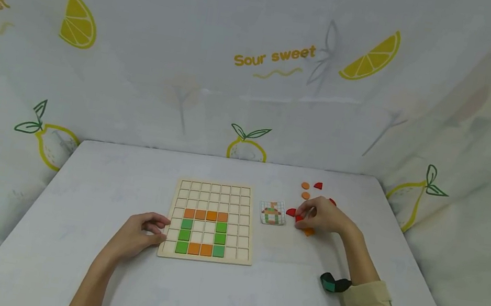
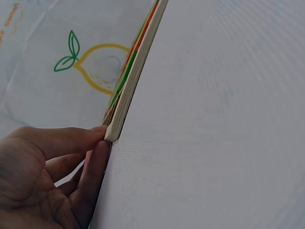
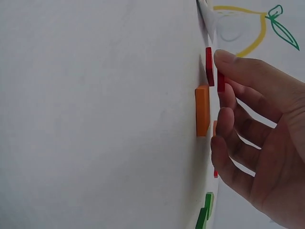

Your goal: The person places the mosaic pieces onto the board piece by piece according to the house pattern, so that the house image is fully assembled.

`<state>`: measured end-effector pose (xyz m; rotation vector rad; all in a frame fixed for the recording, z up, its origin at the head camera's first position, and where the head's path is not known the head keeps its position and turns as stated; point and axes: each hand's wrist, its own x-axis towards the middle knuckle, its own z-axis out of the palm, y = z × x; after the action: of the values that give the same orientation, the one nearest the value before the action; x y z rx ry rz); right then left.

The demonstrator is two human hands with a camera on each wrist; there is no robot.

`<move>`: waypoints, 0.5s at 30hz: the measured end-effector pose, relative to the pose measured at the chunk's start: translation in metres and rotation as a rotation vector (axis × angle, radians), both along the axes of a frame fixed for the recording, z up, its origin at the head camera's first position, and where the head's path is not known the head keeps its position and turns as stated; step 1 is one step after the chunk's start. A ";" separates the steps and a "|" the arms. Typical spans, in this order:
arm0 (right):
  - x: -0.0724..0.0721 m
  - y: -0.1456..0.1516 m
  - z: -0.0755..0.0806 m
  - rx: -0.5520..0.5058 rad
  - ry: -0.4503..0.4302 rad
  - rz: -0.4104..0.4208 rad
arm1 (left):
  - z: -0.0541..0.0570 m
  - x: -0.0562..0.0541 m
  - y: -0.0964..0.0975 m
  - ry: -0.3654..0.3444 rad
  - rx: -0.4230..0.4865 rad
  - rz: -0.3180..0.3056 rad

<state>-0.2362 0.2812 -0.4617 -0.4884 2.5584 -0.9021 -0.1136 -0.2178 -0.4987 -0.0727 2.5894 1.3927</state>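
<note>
A pale wooden grid board [image 1: 236, 228] lies on the table, orange and green square tiles forming a ring in its lower cells. My left hand [image 1: 138, 235] holds the board's left edge near the front corner; the thumb tip [image 2: 101, 131] touches that corner in the left wrist view. Right of the board, my right hand [image 1: 323, 215] pinches a small red piece [image 3: 221, 81] between thumb and forefinger, partly covering it. Close by on the table are another red piece [image 1: 291, 212] and an orange block [image 3: 202, 110].
Between board and right hand lies a small printed pattern card [image 1: 272, 213]. Behind that hand are orange discs [image 1: 305, 186] and a red quarter-round piece [image 1: 318, 185]. Loose green pieces [image 3: 208, 200] show low in the right wrist view. A printed cloth [image 1: 162, 103] hangs behind the table.
</note>
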 end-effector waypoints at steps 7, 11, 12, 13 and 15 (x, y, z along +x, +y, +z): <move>0.000 -0.014 0.009 -0.060 0.045 0.035 | 0.000 0.000 0.001 -0.021 -0.005 0.016; -0.001 -0.031 0.013 -0.085 0.090 0.084 | 0.000 0.000 0.001 -0.027 -0.006 0.024; -0.002 -0.036 0.014 -0.091 0.098 0.098 | 0.000 0.001 0.001 -0.027 -0.006 0.025; -0.002 -0.040 0.014 -0.097 0.107 0.112 | 0.000 0.001 0.001 -0.026 -0.006 0.024; -0.003 -0.050 0.015 -0.111 0.111 0.138 | 0.001 0.001 0.001 -0.025 -0.005 0.026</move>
<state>-0.2396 0.2309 -0.4464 -0.7580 2.5438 -0.9960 -0.1127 -0.2168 -0.4979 -0.1237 2.5808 1.3844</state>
